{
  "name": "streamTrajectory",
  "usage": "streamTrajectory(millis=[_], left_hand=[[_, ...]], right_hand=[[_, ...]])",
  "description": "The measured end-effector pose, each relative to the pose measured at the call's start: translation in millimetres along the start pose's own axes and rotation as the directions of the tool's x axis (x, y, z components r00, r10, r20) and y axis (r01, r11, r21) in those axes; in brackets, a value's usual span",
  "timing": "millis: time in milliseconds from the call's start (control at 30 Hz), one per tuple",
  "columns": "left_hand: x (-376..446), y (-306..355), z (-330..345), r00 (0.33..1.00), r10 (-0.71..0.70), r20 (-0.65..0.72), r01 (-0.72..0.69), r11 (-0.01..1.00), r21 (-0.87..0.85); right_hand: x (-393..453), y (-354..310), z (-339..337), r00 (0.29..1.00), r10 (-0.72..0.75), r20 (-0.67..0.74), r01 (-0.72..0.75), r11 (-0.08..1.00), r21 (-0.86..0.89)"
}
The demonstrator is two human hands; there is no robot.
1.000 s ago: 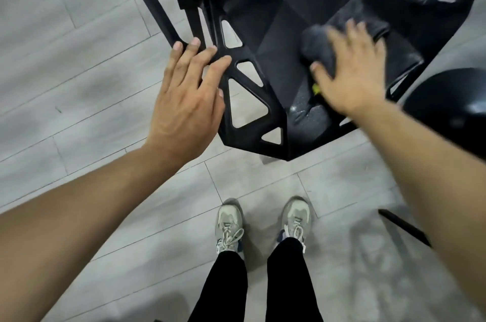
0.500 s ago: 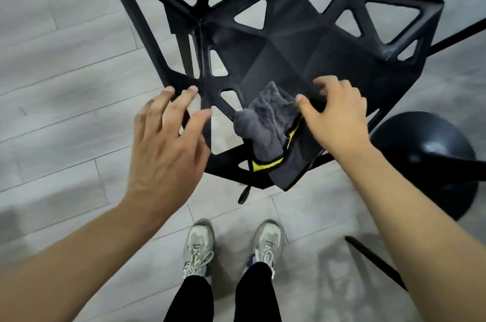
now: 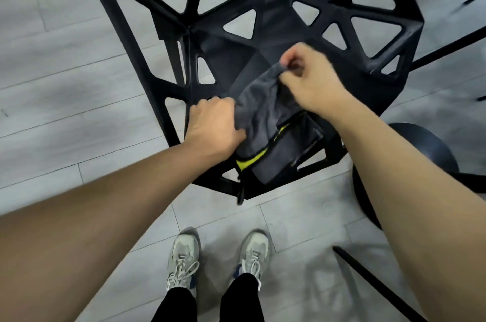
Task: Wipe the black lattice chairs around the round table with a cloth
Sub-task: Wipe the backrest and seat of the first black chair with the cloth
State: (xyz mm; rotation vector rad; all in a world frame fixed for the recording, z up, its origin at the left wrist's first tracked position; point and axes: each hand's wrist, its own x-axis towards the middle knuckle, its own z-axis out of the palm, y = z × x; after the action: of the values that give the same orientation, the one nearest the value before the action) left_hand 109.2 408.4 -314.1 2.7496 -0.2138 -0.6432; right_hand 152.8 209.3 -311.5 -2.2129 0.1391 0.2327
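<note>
Cloth point(image 3: 259, 121) now gripped by both hands — left point(image 3: 214, 128) newly off the chair point(image 3: 289, 40), right point(image 3: 311, 82) pinching.

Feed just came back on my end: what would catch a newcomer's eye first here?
Mid-frame, both hands work a grey cloth with a yellow-green edge on the seat of the black lattice chair: the left hand grips its near left side and the right hand pinches its far edge. Below, two pale sneakers stand on the grey plank floor.
</note>
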Motion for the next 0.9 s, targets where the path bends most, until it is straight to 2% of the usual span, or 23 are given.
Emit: streamTrajectory(millis=[67, 100, 133, 200, 267, 300, 367, 433, 467, 567, 633, 667, 700, 733, 833, 900], left_hand=[[2.2, 0.8, -8.3, 0.983, 0.03, -0.182, -0.063, 0.981, -0.181], [2.0, 2.6, -11.3, 0.958, 0.09, -0.273, -0.146, 0.97, -0.193], [0.6, 3.7, -11.9, 0.931, 0.169, -0.322, -0.225, 0.963, -0.147], [-6.0, 4.2, 0.2, 0.923, 0.289, -0.255, -0.295, 0.955, 0.016], [-15.6, -0.3, 22.6, 0.934, 0.329, -0.143, -0.31, 0.94, 0.14], [-20.2, -4.5, 33.4, 0.932, 0.343, -0.12, -0.318, 0.93, 0.185], [-25.2, -9.7, 44.7, 0.925, 0.356, -0.131, -0.322, 0.92, 0.224], [-25.7, -10.3, 44.1, 0.913, 0.376, -0.155, -0.339, 0.914, 0.222], [-24.9, -10.5, 41.4, 0.906, 0.39, -0.167, -0.352, 0.911, 0.214], [-21.2, -11.2, 31.5, 0.903, 0.387, -0.184, -0.342, 0.91, 0.234], [-18.6, -12.2, 27.0, 0.919, 0.349, -0.182, -0.292, 0.916, 0.276], [-17.5, -11.9, 25.4, 0.928, 0.319, -0.19, -0.256, 0.92, 0.297], [-15.7, -11.1, 24.7, 0.936, 0.285, -0.205, -0.212, 0.924, 0.317], [-13.6, -9.5, 23.8, 0.943, 0.249, -0.221, -0.167, 0.928, 0.334], [-4.2, -2.5, 15.5, 0.953, 0.17, -0.252, -0.073, 0.933, 0.353], [4.6, 0.2, 13.7, 0.945, 0.211, -0.248, -0.109, 0.923, 0.369]], right_hand=[[-19.5, -4.6, -21.3, 0.978, -0.029, -0.208, 0.061, 0.987, 0.15], [-33.1, -5.5, -29.9, 0.962, -0.068, -0.265, 0.103, 0.987, 0.122], [-47.8, -3.6, -36.4, 0.953, -0.129, -0.276, 0.14, 0.99, 0.021], [-75.7, 12.2, -36.8, 0.974, -0.169, -0.148, 0.127, 0.958, -0.256], [-95.2, 35.3, -25.7, 0.997, -0.053, 0.053, 0.07, 0.908, -0.414], [-101.3, 43.5, -19.9, 0.995, -0.009, 0.096, 0.051, 0.89, -0.453], [-101.8, 46.8, -14.2, 0.999, -0.048, 0.001, 0.042, 0.865, -0.5], [-90.8, 34.3, -10.9, 0.969, -0.211, -0.128, 0.116, 0.846, -0.52], [-83.9, 27.5, -7.6, 0.956, -0.272, -0.109, 0.18, 0.838, -0.515], [-58.9, 21.0, 4.7, 0.948, -0.271, 0.167, 0.318, 0.828, -0.461], [-49.4, 21.0, 11.1, 0.912, -0.323, 0.253, 0.411, 0.737, -0.537], [-48.1, 20.8, 12.3, 0.892, -0.381, 0.243, 0.449, 0.675, -0.586], [-50.4, 19.0, 12.9, 0.881, -0.428, 0.201, 0.456, 0.66, -0.597], [-55.1, 17.3, 15.3, 0.887, -0.434, 0.159, 0.44, 0.689, -0.576], [-72.6, 19.0, 27.7, 0.953, -0.269, 0.139, 0.302, 0.814, -0.496], [-68.6, 34.2, 27.1, 0.96, -0.262, 0.097, 0.262, 0.727, -0.635]])
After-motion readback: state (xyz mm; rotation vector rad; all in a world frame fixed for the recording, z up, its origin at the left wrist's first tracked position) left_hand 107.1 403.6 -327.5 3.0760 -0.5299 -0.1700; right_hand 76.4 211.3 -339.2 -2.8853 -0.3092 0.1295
